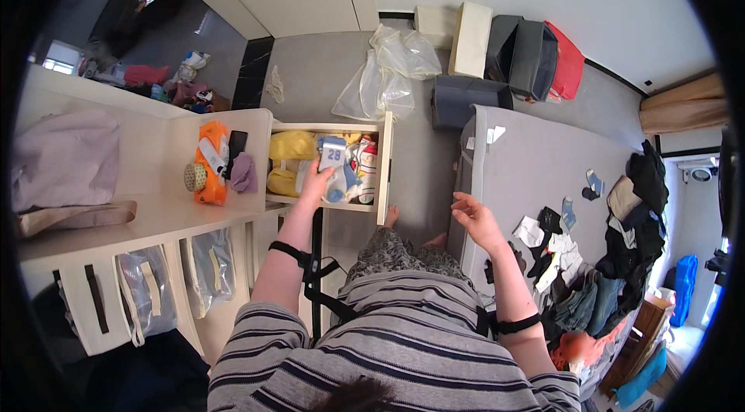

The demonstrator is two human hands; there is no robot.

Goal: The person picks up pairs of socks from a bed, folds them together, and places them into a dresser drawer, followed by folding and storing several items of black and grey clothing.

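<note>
My left hand (316,181) reaches over an open white drawer (386,179) and grips a folded white-and-blue sock (334,150). Inside the drawer lie yellow folded bundles (290,146) on the left. Red-and-white pieces (365,169) fill the right side, and some blue and white ones sit under my hand. My right hand (475,216) hovers by the near edge of a grey mattress (512,148), fingers apart and nothing in them. On the mattress lie a blue sock (569,212) and another blue-and-dark pair (595,183).
Dark and white clothes are heaped on the mattress's right side, with jeans (603,303) among them. Grey storage boxes (534,59) and clear plastic bags (380,78) stand or lie on the floor ahead. An orange packet (210,167) and a dark phone (237,144) rest on the left counter.
</note>
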